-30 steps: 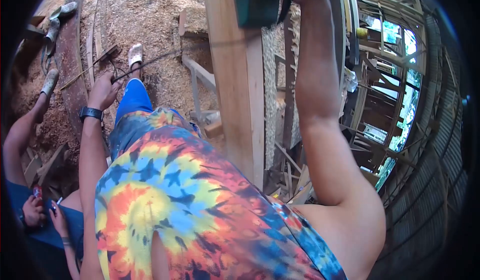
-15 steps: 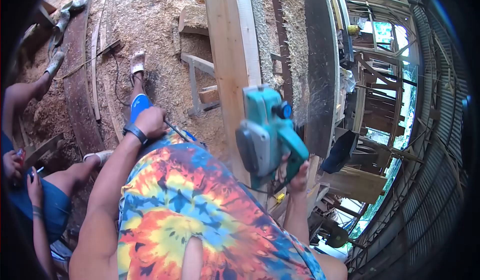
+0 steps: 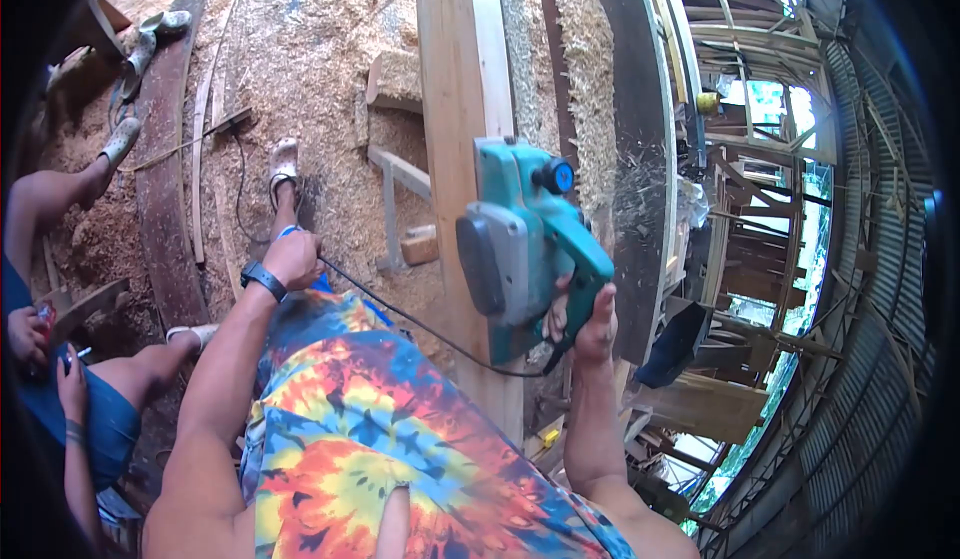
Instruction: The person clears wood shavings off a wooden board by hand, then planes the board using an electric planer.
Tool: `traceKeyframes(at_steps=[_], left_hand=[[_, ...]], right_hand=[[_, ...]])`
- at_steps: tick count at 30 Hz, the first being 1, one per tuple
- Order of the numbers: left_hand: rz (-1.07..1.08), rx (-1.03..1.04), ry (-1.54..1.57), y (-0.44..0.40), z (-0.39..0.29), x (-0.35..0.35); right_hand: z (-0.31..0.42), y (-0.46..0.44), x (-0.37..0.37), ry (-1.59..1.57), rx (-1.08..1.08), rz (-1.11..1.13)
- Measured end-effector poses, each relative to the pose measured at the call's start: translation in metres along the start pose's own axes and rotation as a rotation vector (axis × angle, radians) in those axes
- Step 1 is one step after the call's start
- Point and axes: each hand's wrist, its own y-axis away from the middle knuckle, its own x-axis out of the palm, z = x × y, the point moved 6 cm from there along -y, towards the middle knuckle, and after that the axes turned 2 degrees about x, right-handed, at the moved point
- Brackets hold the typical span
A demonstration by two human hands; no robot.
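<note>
A teal electric planer [image 3: 525, 244] rests on a long pale wooden beam [image 3: 450, 79]. My right hand [image 3: 585, 319] is wrapped round its rear handle. From the back of the planer a black power cord [image 3: 420, 327] runs left to my left hand [image 3: 292, 259], which is closed round it near my thigh. A dark watch is on my left wrist. Thin shavings lie along the boards right of the beam, and some specks fly beside the planer.
Another person [image 3: 100, 389] sits at the lower left, holding small items. A wooden trestle [image 3: 400, 174] stands left of the beam. Dark planks [image 3: 170, 179] lie on the shaving-covered floor [image 3: 320, 49]. Stacked timber and a dark cloth [image 3: 678, 344] are at the right.
The planer, in my right hand, has come back along the beam toward me from the top of the view, then moved slightly forward. My left hand has shifted right and lower with the cord.
</note>
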Motion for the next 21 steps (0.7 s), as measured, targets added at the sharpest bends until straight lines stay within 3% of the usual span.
traceKeyframes(at_steps=[2,10,21], left_hand=[[-0.109,0.019,0.007,-0.01,0.01,-0.016],[-0.202,-0.131,0.028,-0.05,0.036,-0.088],[-0.378,-0.224,0.305,-0.072,0.062,-0.176]], right_hand=[[0.026,-0.044,0.02,0.03,-0.02,-0.006],[0.131,-0.243,0.108,0.083,-0.103,0.116],[0.259,-0.538,0.221,0.139,-0.225,0.244]])
